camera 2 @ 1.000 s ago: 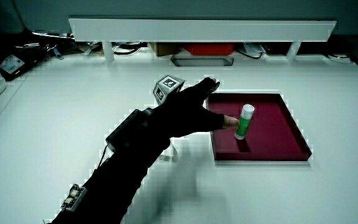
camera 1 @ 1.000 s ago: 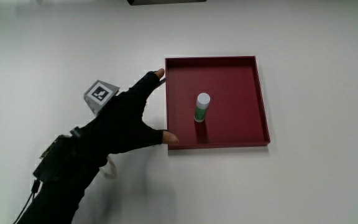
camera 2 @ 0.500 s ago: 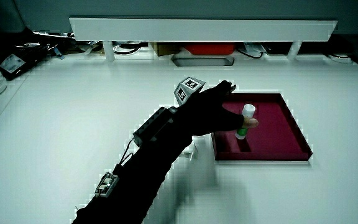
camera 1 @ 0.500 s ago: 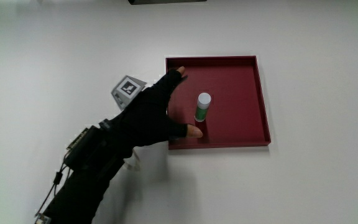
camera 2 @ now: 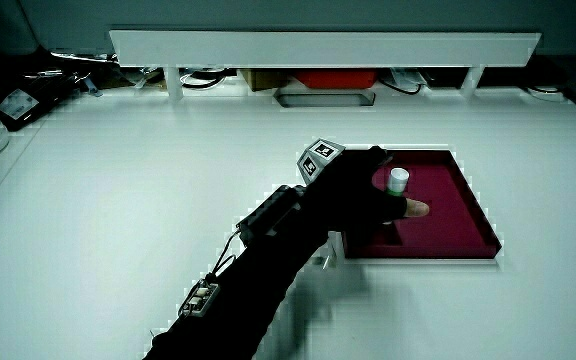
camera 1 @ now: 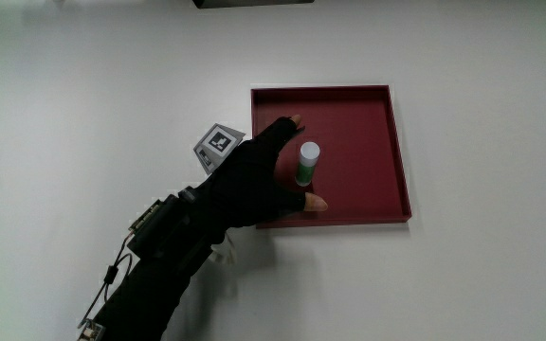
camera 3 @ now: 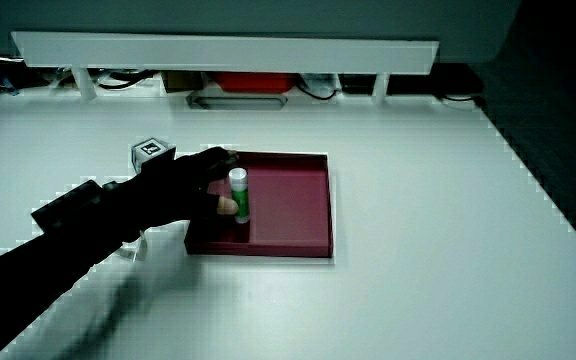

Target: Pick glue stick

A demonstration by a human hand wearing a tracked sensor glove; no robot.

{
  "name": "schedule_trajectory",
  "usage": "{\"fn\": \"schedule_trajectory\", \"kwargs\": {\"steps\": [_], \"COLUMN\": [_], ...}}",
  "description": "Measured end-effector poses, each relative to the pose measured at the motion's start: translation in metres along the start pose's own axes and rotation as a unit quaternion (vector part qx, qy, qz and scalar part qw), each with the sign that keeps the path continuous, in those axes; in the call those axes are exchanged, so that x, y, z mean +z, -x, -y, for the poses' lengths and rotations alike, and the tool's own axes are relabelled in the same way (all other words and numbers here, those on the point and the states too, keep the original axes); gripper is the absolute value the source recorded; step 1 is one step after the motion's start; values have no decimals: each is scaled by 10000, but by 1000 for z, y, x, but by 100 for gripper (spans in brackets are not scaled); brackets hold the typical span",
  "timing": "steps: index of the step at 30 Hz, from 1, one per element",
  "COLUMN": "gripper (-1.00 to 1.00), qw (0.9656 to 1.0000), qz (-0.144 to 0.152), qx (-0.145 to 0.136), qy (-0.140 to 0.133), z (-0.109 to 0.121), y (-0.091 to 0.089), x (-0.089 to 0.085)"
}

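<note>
The hand (camera 1: 259,175) has moved in over the red tray (camera 1: 387,152) since a moment ago, from the tray's edge to just beside the glue stick (camera 1: 306,164), its fingers spread around the stick with the thumb tip near its base, not visibly closed on it. The glue stick stands upright on the tray floor, near the middle of the tray, long axis vertical, white cap up and green body below, where it stood before. The forearm (camera 1: 159,260) reaches back from the tray across the white table (camera 1: 482,275) toward the person, and in both side views the hand (camera 2: 363,195) (camera 3: 183,185) partly hides the stick (camera 2: 397,185) (camera 3: 238,195).
</note>
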Motion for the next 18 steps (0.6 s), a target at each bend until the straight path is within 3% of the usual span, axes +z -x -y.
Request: {"fn": "schedule_trajectory", "kwargs": {"steps": [10,16,18], "gripper": [33,50,56], "qw": [9998,9962,9944], "qz": [28,99,246], "qx": [36,130,113], "qy": [-205,-856,-1019], "z": [-3,3,4], "y": [4,6,6], "x": [-6,-4,-3]}}
